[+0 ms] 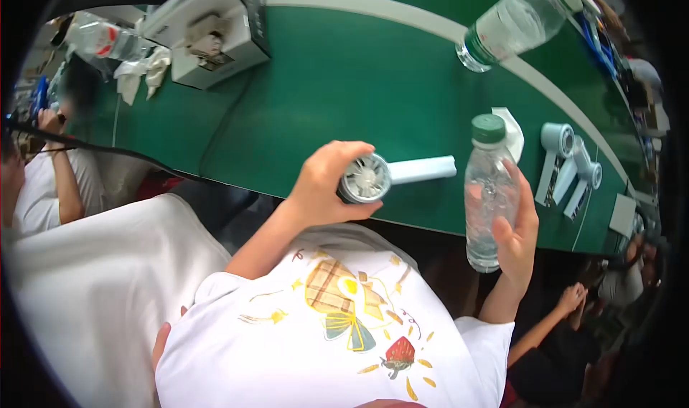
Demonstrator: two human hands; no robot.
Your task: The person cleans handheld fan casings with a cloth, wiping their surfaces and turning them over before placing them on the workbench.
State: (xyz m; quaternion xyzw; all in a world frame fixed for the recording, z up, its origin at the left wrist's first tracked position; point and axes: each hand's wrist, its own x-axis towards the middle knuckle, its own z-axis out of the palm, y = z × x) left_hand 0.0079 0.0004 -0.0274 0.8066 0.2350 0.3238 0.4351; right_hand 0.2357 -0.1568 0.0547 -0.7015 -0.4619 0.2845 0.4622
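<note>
My left hand (326, 185) is wrapped around the round head of a small pale-blue handheld fan (367, 177). The fan's grille faces up, and its handle points right, over the green table. On the right, my right hand (518, 232) grips a clear plastic bottle (484, 203) from its right side, thumb in front. The bottle stands upright with its green cap on, and its base overlaps the table's near edge. Behind the bottle, a white piece of paper or tissue (513, 137) is partly hidden.
Several pale-blue fan parts (558, 141) lie on the green table (323, 85) to the right. A larger bottle (513, 27) stands farther back. At the left are an open box (215, 45), crumpled tissue (140, 76) and another bottle (108, 40). Other people sit on both sides.
</note>
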